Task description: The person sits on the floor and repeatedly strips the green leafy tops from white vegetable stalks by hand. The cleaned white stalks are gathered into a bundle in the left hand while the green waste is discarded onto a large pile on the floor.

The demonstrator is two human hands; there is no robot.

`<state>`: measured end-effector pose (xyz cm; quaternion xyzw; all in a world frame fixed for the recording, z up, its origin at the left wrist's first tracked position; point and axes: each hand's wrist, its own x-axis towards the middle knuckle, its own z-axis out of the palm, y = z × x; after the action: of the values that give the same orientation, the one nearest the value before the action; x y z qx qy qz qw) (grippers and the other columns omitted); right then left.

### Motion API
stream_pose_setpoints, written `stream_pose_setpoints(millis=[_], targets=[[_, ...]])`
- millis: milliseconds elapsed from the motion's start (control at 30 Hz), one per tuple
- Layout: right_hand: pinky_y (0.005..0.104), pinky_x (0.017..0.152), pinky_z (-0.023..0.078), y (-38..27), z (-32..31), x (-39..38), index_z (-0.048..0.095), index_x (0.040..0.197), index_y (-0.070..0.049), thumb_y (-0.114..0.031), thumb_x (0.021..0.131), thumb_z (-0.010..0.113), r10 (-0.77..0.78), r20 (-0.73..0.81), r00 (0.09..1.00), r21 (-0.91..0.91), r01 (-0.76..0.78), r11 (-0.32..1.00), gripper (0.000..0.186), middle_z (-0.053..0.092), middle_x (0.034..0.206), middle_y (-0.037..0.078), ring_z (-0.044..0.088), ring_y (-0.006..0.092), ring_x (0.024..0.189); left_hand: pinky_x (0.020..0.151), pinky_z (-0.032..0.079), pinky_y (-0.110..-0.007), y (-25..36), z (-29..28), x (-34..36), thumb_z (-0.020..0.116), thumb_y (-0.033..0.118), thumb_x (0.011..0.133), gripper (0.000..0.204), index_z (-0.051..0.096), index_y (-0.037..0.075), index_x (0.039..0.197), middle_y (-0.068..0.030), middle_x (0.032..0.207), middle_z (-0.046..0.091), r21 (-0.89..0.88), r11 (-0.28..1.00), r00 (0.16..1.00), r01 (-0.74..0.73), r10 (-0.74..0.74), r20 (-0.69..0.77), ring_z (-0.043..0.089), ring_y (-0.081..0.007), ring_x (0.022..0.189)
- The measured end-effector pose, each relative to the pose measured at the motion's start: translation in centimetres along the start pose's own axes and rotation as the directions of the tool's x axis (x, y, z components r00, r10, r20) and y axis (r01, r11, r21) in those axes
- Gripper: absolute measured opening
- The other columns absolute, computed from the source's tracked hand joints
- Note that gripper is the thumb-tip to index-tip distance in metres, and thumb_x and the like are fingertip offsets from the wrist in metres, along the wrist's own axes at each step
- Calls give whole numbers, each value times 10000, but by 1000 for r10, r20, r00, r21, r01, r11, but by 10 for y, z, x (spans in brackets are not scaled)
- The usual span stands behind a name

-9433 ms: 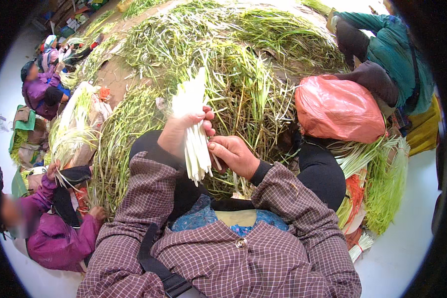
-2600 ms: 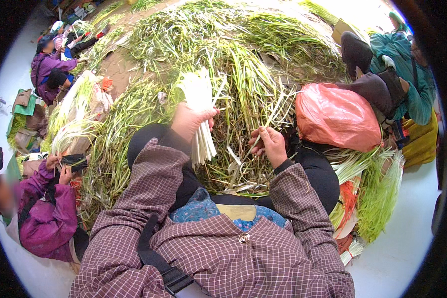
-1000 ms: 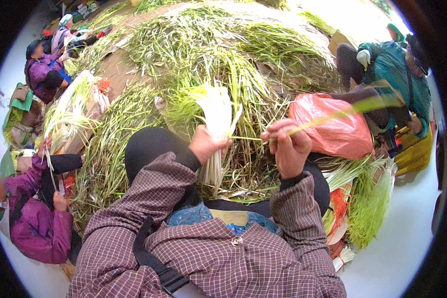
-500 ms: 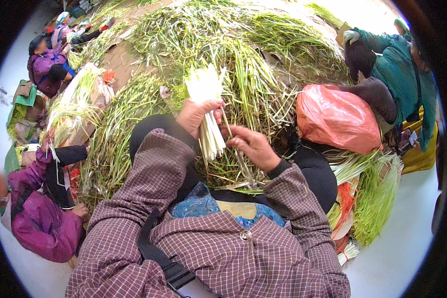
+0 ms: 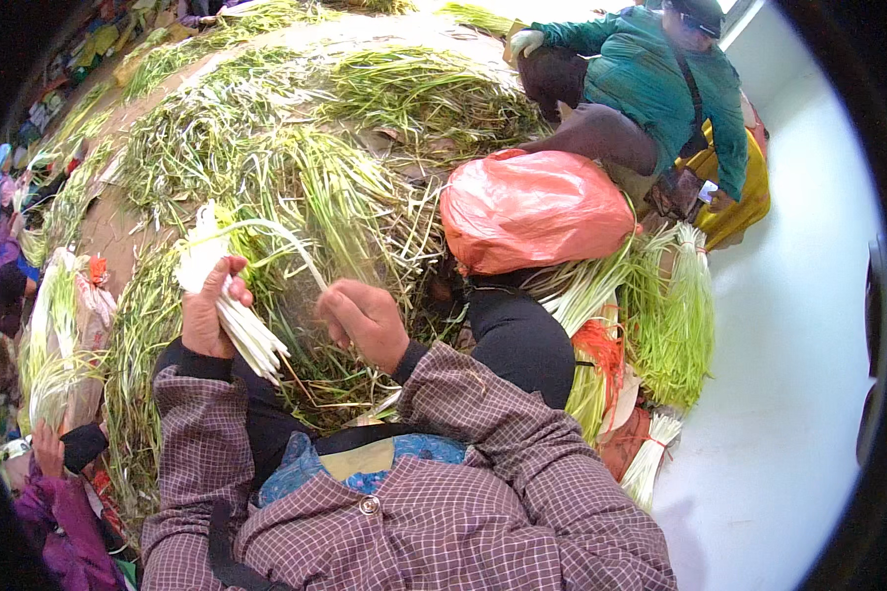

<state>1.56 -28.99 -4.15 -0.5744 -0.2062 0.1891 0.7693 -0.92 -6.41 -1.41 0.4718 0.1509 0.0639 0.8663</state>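
Observation:
My left hand (image 5: 207, 323) is closed around a bundle of thin white vegetable stalks (image 5: 256, 340). They slant down to the right out of its grip, and their pale other ends fan out above the thumb. Just right of the bundle, my right hand (image 5: 367, 317) is pinched shut on the end of a single pale stalk (image 5: 288, 239), which arches over from the bundle's top. Beneath both hands spreads a heap of loose green and yellowish stalks (image 5: 340, 187), some of them dry.
A full red plastic bag (image 5: 537, 212) stands beyond my right knee. Past it sits a person in a teal jacket (image 5: 633, 84). Long green stalks (image 5: 675, 325) and a tied white bunch (image 5: 650, 461) lie at right. A purple sleeve (image 5: 64, 522) shows at lower left.
The view has turned right, so the surroundings sit further left. My right hand has moved away from the bundle's lower stalks, and a stalk now bends across to it. My left hand still grips the bundle.

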Motion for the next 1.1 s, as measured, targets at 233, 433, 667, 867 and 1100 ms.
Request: stream_pose_setpoints(millis=[233,433,667,867,1100], targets=[[252,426,429,-12,15,21,603,822,-2,-145,943,503,-81,83,993,-353,105,930,212,591,623,43,536,77,478,484,539,-241,-39,26,-17,726,131,797,219,602,-5,915,-77,765,642,44,992,992,117,-116,-41,616,-136,571],[231,425,406,-11,11,15,587,810,-19,-173,960,477,-97,-183,978,-97,80,992,242,568,600,21,517,70,469,487,525,-234,-26,36,-17,729,76,772,317,519,-7,994,-83,796,607,53,998,995,13,-8,-100,567,-117,577],[454,618,461,9,19,17,579,882,-36,-236,925,494,-146,112,983,-665,183,724,222,601,745,193,591,388,711,575,537,-249,-40,20,-16,684,77,822,252,544,9,1019,-66,838,617,224,967,992,123,-128,9,618,-144,669],[243,481,390,16,16,1,555,864,-33,-228,987,416,71,220,973,-270,-9,963,270,479,563,2,476,76,500,572,524,-269,-27,14,-15,695,146,807,261,562,16,990,-69,798,625,222,974,999,39,-31,-36,599,-138,627],[287,507,398,58,-2,-26,574,804,-28,-267,972,460,84,319,944,-293,13,956,314,465,564,32,478,110,534,734,557,-323,6,11,-12,629,194,869,204,569,28,970,-92,920,630,67,994,996,-82,83,-21,646,-203,832]])
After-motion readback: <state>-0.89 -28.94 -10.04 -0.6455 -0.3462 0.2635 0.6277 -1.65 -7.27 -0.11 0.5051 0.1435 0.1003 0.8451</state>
